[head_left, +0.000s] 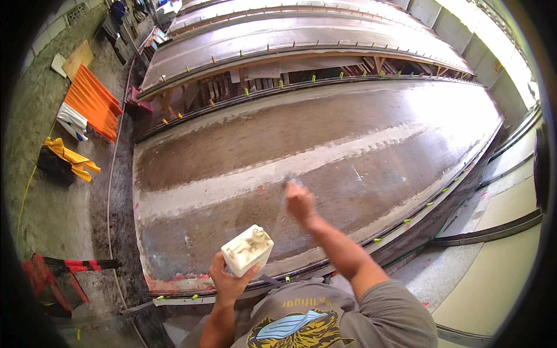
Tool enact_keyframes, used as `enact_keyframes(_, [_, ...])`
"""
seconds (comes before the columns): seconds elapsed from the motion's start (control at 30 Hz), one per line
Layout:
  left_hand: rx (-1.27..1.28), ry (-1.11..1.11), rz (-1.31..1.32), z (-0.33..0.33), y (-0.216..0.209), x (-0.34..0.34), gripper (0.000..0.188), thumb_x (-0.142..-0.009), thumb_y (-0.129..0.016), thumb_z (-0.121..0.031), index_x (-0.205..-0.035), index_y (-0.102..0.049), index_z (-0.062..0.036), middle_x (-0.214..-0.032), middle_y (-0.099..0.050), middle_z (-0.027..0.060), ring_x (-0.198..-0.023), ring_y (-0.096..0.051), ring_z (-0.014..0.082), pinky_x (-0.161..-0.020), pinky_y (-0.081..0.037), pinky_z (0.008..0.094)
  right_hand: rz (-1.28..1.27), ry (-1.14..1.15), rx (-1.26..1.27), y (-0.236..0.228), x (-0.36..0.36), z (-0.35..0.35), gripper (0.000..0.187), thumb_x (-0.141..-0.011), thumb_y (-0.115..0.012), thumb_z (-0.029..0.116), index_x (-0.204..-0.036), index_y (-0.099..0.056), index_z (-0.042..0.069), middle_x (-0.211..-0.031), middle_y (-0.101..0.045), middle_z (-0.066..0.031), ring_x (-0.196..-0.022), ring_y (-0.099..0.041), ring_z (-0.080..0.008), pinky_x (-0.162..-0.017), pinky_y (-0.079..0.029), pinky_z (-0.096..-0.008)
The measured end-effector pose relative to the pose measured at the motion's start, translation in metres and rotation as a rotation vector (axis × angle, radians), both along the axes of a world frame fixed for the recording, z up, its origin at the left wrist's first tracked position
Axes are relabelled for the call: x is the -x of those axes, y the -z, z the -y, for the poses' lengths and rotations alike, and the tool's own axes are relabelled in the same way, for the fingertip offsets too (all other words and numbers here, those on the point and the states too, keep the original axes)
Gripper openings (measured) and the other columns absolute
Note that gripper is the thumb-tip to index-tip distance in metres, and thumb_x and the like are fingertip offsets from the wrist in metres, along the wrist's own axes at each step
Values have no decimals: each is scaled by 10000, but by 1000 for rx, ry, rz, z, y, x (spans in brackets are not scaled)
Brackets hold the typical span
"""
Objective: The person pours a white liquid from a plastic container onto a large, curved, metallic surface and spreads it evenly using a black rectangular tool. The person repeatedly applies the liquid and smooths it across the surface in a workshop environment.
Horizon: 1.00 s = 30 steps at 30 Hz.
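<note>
Two hands (pixel 231 282), one white container (pixel 257 260)

Passage over tabletop (pixel 232 127) between green pegs (pixel 378 239)

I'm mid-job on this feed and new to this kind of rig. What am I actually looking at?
No machine here: these are a person's bare hands, seen from a wide fisheye camera on their head, so straight edges bend. The left hand holds a white container with cream-coloured stuff inside. The right hand reaches out over a long brown table marked by a pale strip. Something small and greyish shows at that hand, too blurred to name.
</note>
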<state>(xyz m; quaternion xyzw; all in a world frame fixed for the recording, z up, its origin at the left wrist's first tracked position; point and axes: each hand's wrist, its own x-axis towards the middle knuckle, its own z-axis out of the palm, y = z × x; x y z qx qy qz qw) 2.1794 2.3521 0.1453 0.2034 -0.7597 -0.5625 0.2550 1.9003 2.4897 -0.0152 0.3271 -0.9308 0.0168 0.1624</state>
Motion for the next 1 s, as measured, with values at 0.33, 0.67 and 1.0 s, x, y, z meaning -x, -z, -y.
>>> enact_keyframes(0.33, [-104, -49, -24, 14, 2, -30, 631, -697, -987, -193, -1163, -611, 8, -1092, -751, 126, -972, -729, 176, -848, -574, 324, -157, -110, -249, 45, -68, 73, 301, -837, -663, 152, -1057, -746, -37, -722, -611, -9, -580, -573, -130, -462, -440, -302])
enact_keyframes(0.67, [-115, -89, -70, 16, -4, -35, 633, -707, -983, -179, -1182, -613, 13, -1083, -750, 120, -986, -725, 178, -864, -573, 330, -145, 158, -239, -3, 52, -69, 92, -915, -636, 104, -871, -590, 170, -752, -624, 3, -668, -679, -129, -514, -571, -290])
enact_keyframes(1.0, [-152, -232, -83, 5, -3, -29, 646, -699, -967, -166, -1208, -613, 13, -1128, -730, 116, -1003, -710, 176, -882, -569, 334, -135, -297, -400, 31, -95, 28, 377, -851, -617, 218, -1102, -708, -48, -828, -679, -57, -682, -640, -156, -525, -469, -308])
